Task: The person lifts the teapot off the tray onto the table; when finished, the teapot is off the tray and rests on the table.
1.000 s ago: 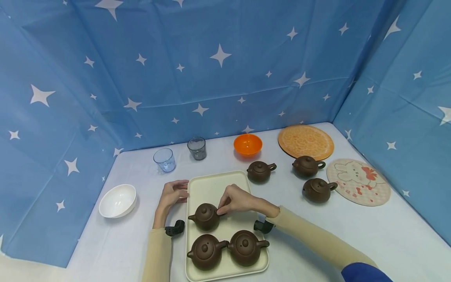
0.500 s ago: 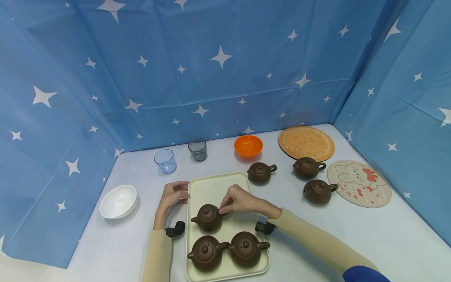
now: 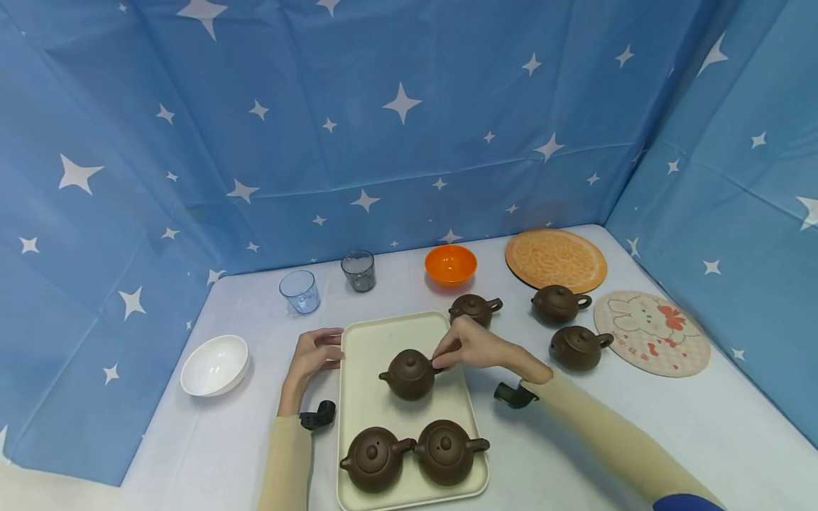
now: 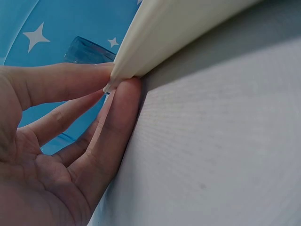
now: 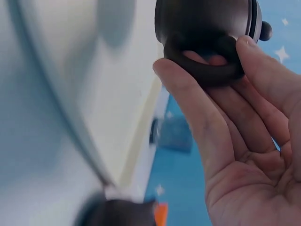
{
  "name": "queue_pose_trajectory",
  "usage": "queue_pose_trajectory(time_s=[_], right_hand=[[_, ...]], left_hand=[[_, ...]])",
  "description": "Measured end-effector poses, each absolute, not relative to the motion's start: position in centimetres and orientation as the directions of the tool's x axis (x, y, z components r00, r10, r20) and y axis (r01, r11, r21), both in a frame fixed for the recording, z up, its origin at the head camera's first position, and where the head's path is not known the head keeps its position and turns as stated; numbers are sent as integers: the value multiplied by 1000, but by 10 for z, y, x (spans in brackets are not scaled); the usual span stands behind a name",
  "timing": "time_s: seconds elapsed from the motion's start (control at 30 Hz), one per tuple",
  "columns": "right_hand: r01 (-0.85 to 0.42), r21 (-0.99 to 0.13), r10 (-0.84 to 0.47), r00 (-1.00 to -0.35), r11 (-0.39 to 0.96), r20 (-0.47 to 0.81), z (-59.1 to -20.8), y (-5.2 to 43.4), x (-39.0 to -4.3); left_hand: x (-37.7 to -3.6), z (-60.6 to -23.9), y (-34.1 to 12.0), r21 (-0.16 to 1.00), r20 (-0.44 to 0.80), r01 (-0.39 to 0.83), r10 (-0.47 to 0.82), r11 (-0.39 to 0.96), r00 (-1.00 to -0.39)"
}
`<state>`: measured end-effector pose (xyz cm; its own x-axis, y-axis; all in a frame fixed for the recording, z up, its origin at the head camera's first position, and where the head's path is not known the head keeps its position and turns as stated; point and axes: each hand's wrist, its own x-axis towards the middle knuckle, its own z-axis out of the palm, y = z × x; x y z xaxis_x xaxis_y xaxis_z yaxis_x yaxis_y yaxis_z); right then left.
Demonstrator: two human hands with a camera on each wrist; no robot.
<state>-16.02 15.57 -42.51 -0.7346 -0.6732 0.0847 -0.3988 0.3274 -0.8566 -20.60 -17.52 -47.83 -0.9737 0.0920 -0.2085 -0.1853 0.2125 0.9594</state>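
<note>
In the head view my right hand (image 3: 476, 345) pinches the handle of a dark brown teapot (image 3: 409, 372) above the middle of a cream tray (image 3: 377, 335). The right wrist view has fingers and thumb about the teapot's looped handle (image 5: 211, 73), with the pot raised off the tray. My left hand (image 3: 313, 353) holds the tray's left edge; up close in the left wrist view, the rim (image 4: 122, 66) lies between thumb and fingers. Two similar brown teapots, one left (image 3: 373, 461) and one right (image 3: 445, 454), stand side by side at the tray's near end.
Behind the tray's right corner stands a teapot (image 3: 471, 309), partly behind my right hand. Farther right are two teapots, a rear one (image 3: 556, 304) and a front one (image 3: 577, 348), near a rabbit mat (image 3: 652, 330). A white bowl (image 3: 214, 365), blue glass (image 3: 300, 292) and orange bowl (image 3: 450, 265) surround the tray.
My right hand has lifted the teapot from beside the near pair and carried it right and away from me. The left hand stays at the tray's edge.
</note>
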Motion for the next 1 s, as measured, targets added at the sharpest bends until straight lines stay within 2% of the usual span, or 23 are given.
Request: queue_pose_trajectory(time_s=[0.23,0.53,1.0], right_hand=[[-405,-851,-651,-752,333,103,-417,200,-165],[-383,-825,-608,-791,416,60,-414,245,-166],[-348,-801,-535,-844,487,42,-423,271,-161]], left_hand=[[-206,-476,-176,958,-208,-185,89,220,-974],[-204,-474,-175,955,-215,-193,76,227,-974],[-205,-477,-174,952,-220,-198,70,232,-973]])
